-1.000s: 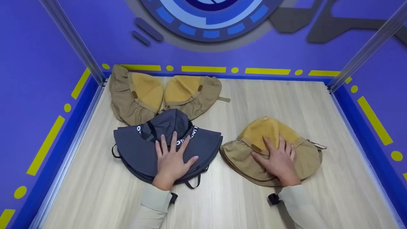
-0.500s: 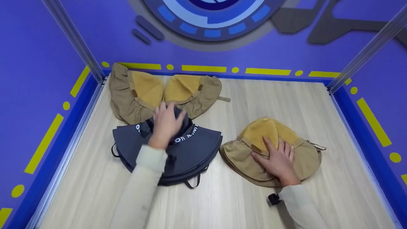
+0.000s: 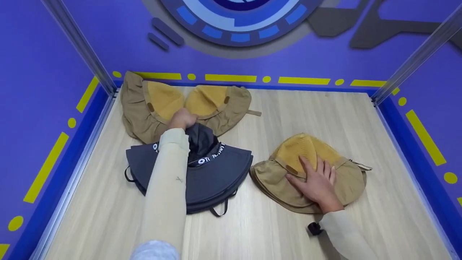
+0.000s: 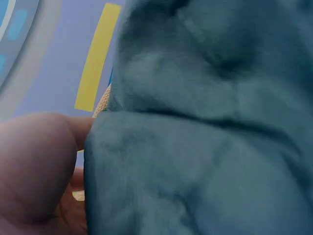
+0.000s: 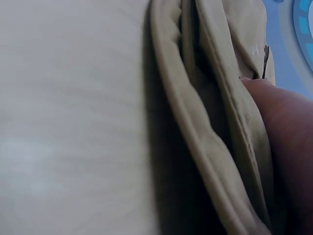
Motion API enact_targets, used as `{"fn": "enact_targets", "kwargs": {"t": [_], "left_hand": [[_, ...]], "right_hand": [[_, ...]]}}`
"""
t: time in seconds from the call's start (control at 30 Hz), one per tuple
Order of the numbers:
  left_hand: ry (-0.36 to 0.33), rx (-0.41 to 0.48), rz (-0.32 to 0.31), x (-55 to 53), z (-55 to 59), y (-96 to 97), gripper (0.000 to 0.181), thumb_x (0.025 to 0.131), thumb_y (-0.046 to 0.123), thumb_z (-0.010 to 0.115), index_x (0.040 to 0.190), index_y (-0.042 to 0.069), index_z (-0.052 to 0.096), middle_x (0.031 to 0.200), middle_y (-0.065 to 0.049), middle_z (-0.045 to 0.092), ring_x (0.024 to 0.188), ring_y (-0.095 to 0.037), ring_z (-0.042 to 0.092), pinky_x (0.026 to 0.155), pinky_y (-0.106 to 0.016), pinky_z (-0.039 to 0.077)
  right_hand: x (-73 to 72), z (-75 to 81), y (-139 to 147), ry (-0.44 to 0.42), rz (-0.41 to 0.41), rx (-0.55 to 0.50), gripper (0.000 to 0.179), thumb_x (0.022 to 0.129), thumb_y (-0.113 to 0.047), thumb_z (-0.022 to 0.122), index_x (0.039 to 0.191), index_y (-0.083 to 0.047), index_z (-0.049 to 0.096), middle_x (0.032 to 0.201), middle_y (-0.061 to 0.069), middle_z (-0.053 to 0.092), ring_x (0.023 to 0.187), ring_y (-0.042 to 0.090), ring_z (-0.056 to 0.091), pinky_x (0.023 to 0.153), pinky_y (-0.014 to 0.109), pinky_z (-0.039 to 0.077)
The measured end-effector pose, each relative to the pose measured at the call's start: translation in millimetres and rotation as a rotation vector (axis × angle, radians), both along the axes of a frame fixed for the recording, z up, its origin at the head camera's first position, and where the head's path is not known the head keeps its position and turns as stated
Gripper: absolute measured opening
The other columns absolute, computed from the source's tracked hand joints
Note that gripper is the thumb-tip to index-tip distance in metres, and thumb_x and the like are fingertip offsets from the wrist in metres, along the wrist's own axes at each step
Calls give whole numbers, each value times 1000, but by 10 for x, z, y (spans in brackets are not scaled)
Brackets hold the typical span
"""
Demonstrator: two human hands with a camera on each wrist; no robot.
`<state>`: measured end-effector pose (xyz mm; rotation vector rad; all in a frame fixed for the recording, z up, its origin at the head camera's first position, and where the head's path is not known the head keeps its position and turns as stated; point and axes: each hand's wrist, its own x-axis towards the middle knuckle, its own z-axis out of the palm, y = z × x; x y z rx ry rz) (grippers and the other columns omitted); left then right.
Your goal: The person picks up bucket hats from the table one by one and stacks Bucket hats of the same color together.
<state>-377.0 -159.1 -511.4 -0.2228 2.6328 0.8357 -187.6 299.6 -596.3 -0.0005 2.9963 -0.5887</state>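
Note:
My left hand (image 3: 183, 118) is bent down over the top of the dark grey bucket hat (image 3: 216, 177), where two tan hats with yellow crowns, one at left (image 3: 135, 115) and one at right (image 3: 238, 101), meet behind it. Its fingertips are hidden. In the left wrist view, dark cloth (image 4: 195, 156) fills most of the picture, and the thumb (image 4: 34, 156) passes behind its edge. My right hand (image 3: 317, 186) rests with spread fingers on another tan hat with a yellow crown (image 3: 294, 150). Layered brim edges (image 5: 195, 112) show beside the right thumb in the right wrist view.
The hats lie on a pale wooden table (image 3: 274, 231). A purple-blue panel (image 3: 274, 65) closes the back, with side panels at left (image 3: 29, 90) and right (image 3: 447, 108). Black straps (image 3: 220, 211) stick out from the dark hat's brim.
My left hand has left the dark hat's brim and moved away from me, over its crown to the tip. The right hand stays on the tan hat.

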Motion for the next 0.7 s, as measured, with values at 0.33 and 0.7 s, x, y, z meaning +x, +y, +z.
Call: {"fn": "enact_targets", "kwargs": {"t": [0.33, 0.7], "left_hand": [[-29, 141, 154, -96, -86, 14, 80, 98, 21, 55, 158, -4, 10, 156, -26, 41, 142, -36, 43, 119, -46, 36], [-12, 105, 270, -73, -143, 104, 64, 97, 21, 53, 152, 0, 30, 150, -20, 47, 138, -49, 42, 117, -60, 27]], "right_hand": [[-20, 1, 11, 10, -2, -6, 95, 86, -79, 58, 161, -27, 32, 168, 31, 3, 152, 60, -2, 116, 75, -12], [-11, 11, 4, -9, -8, -23, 95, 86, -80, 56, 161, -27, 31, 168, 30, 3, 153, 57, -3, 117, 72, -14]]}}
